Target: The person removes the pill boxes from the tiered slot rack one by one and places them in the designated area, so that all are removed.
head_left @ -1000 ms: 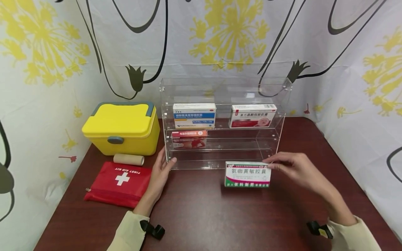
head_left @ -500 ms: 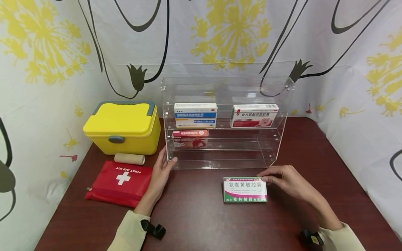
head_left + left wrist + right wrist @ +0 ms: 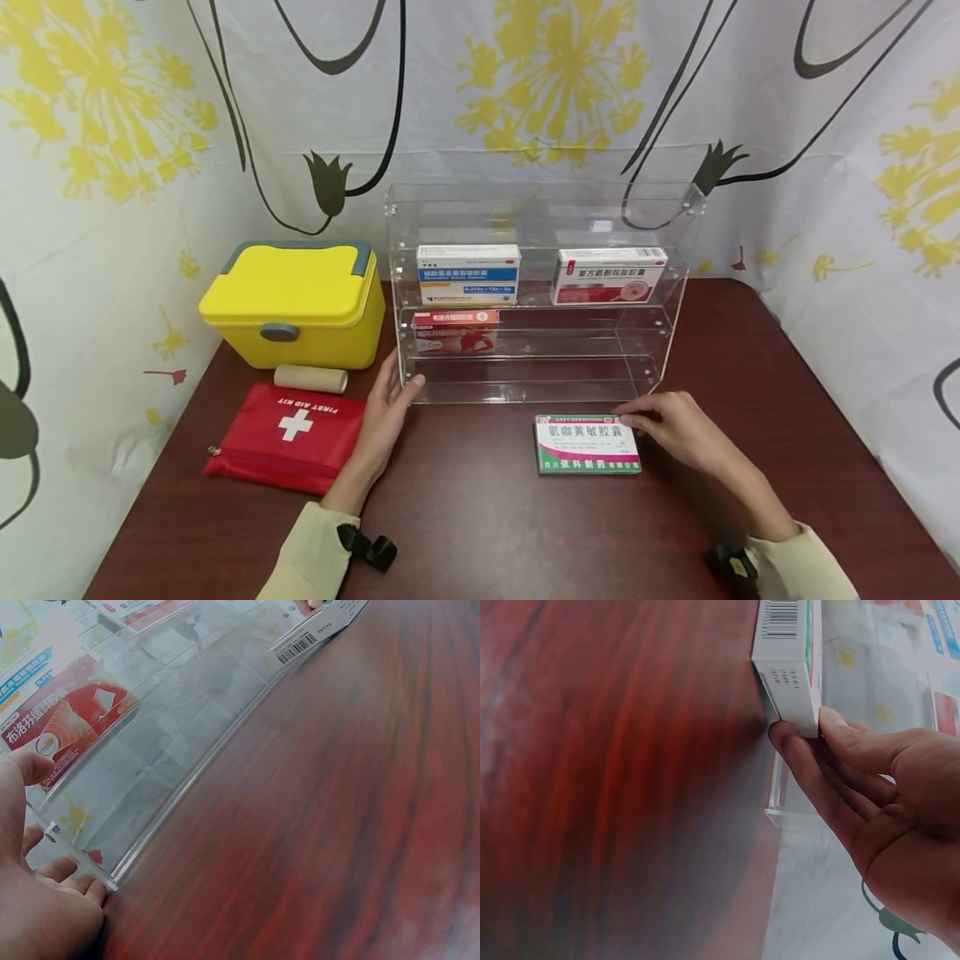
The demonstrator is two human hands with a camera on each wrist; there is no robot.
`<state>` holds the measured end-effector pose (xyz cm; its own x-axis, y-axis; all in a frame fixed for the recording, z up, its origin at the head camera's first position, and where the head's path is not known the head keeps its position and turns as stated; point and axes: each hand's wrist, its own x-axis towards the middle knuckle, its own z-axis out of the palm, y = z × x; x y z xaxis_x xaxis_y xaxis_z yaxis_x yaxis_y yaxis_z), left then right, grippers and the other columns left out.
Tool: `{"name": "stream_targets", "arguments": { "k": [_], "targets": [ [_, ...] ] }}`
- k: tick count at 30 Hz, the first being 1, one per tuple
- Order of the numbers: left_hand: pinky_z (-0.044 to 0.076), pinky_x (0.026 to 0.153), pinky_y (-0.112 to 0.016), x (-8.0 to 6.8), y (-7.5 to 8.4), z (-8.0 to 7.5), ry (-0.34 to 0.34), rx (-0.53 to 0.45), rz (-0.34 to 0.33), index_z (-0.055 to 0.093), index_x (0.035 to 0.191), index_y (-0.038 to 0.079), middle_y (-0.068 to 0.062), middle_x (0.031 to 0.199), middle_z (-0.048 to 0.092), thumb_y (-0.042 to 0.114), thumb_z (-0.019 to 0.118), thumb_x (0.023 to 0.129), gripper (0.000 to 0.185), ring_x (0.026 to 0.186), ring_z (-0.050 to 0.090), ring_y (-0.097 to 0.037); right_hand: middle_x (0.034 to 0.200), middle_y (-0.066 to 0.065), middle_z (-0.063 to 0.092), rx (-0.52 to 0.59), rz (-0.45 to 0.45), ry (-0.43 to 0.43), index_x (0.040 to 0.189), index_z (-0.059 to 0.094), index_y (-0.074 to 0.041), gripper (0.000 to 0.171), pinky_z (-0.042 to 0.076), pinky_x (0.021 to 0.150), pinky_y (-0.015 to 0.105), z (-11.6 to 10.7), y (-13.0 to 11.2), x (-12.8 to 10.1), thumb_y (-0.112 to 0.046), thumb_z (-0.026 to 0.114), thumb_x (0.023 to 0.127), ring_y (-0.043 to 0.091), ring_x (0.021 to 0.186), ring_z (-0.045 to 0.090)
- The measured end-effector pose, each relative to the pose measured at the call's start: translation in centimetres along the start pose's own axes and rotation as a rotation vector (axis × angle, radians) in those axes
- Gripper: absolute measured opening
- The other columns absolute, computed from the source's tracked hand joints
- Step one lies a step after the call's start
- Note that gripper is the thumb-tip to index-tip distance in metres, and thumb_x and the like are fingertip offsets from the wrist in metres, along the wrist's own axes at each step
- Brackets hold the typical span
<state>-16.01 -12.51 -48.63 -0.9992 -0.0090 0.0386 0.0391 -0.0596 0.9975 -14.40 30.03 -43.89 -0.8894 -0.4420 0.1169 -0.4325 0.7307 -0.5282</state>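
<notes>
Right hand pinches the green box by a corner before the rack; a hold so slight could slip; left hand grips the rack, which a tug might shift.

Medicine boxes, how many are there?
4: blue-white box and red-white box on one tier of the clear rack, orange-red box one tier lower, green-white box pinched by the right hand. Others may be hidden.
</notes>
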Motion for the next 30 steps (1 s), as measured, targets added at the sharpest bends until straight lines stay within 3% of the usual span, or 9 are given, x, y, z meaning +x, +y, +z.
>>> {"name": "stream_targets", "arguments": {
  "k": [8, 15, 30],
  "targets": [
    [0.036, 0.108, -0.037, 0.0, 0.5, 0.0, -0.018, -0.008, -0.004, 0.029, 0.153, 0.03, 0.005, 0.151, 0.035, 0.029, 0.064, 0.096, 0.066, 0.14, 0.032, -0.017, 0.083, -0.009, 0.07, -0.025, -0.002, 0.015, 0.1, 0.078, -0.012, 0.017, 0.051, 0.057, 0.024, 0.3, -0.1, 0.1, -0.002, 0.071, 0.088, 0.009, 0.065, 0.062],
    [0.036, 0.108, -0.038, -1.0, 3.4, 0.4, -0.034, 0.007, -0.03, 0.024, 0.155, 0.019, -0.002, 0.154, 0.033, 0.021, 0.06, 0.098, 0.068, 0.142, 0.03, -0.023, 0.088, -0.004, 0.073, -0.037, 0.0, 0.012, 0.1, 0.078, -0.012, 0.017, 0.051, 0.058, 0.023, 0.3, -0.1, 0.1, -0.002, 0.071, 0.088, 0.007, 0.068, 0.063],
    [0.035, 0.109, -0.036, -1.1, 3.4, 0.5, -0.025, 0.004, -0.042, 0.026, 0.155, 0.021, -0.001, 0.154, 0.033, 0.021, 0.061, 0.098, 0.067, 0.141, 0.031, -0.018, 0.094, -0.005, 0.073, -0.078, 0.011, 0.039, 0.103, 0.078, -0.014, 0.018, 0.049, 0.061, 0.026, 0.6, -0.1, -0.1, -0.007, 0.074, 0.087, 0.002, 0.073, 0.06]
  ]
}}
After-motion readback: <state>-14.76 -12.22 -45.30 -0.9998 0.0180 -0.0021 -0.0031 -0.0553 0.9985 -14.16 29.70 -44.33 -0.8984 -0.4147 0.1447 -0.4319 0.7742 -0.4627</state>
